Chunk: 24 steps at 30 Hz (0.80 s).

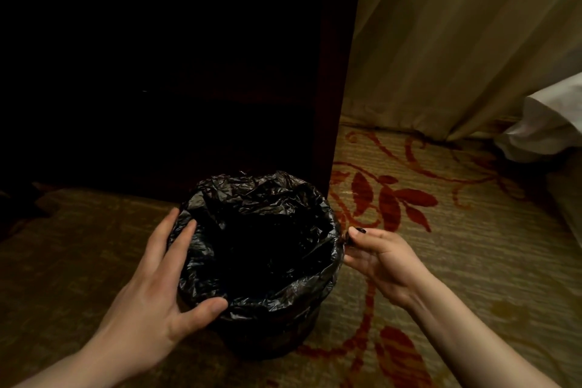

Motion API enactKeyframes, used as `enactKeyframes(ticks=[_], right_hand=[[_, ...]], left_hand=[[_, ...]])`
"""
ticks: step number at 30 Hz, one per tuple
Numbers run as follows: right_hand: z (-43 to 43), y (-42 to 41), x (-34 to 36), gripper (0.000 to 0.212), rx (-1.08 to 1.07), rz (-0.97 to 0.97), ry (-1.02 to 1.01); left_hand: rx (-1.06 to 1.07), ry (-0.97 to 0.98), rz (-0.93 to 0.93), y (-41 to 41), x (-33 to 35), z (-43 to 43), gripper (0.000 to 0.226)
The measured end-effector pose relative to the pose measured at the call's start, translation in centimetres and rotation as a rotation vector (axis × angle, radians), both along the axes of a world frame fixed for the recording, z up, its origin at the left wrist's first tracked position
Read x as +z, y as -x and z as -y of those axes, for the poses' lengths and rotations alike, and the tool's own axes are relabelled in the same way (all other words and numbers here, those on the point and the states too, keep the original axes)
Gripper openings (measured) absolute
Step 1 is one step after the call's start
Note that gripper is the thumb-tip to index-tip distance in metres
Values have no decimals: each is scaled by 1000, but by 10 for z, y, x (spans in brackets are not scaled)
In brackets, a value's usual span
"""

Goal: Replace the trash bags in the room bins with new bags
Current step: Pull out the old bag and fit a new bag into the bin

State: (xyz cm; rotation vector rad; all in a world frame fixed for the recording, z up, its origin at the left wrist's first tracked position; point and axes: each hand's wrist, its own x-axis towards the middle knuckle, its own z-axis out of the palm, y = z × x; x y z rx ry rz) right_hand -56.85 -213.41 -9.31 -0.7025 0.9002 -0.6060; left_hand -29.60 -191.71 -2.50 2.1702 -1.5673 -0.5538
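Note:
A small round bin (267,337) stands on the carpet, lined with a crinkled black trash bag (261,214) whose edge is folded over the rim. My left hand (157,287) lies against the bin's left side, fingers straight on the bag and thumb at the near rim. On the right side, my right hand (381,258) pinches a bit of the bag's edge between thumb and fingers. The inside of the bag is too dark to see into.
A dark wooden cabinet (189,72) stands right behind the bin. Beige curtains (456,41) hang at the back right. White bedding (548,135) juts in at the right edge. Patterned carpet (441,230) with red leaves lies around the bin.

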Motion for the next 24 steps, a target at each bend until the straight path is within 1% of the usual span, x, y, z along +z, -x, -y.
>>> enactKeyframes(ticks=[3,6,10,11,14,15,17,18,19,20,22,24], right_hand=[[-3,-8,5,20,6,-97,83],[-6,-19,8,25,-17,-198,218],[-6,-22,6,11,1,-295,400],[-8,-21,4,12,18,-311,416],[-14,-18,-1,22,61,-298,377],[-16,-17,-3,28,65,-261,333],[-17,-12,-6,43,53,-129,201],[-18,-8,-6,46,62,-65,153],[-18,-4,-7,45,94,-33,147],[-19,-2,-7,39,132,-42,178],[-21,0,-7,26,160,-111,260],[-22,-3,-6,15,120,-190,330]], left_hand=[[-14,19,-14,-2,-2,-1,108],[-28,30,-16,-5,-6,-1,106],[-18,24,4,-7,-9,-1,107],[-20,28,2,-7,-9,-1,107],[-22,37,9,-7,-11,-1,108],[-21,40,14,-8,-12,-1,108],[-19,46,17,-8,-13,-1,107],[-18,48,18,-7,-12,-1,106],[-17,49,17,-7,-12,-1,105],[-17,49,15,-6,-12,-1,104],[-15,49,10,-5,-11,-1,105],[-16,51,8,-5,-11,0,104]])
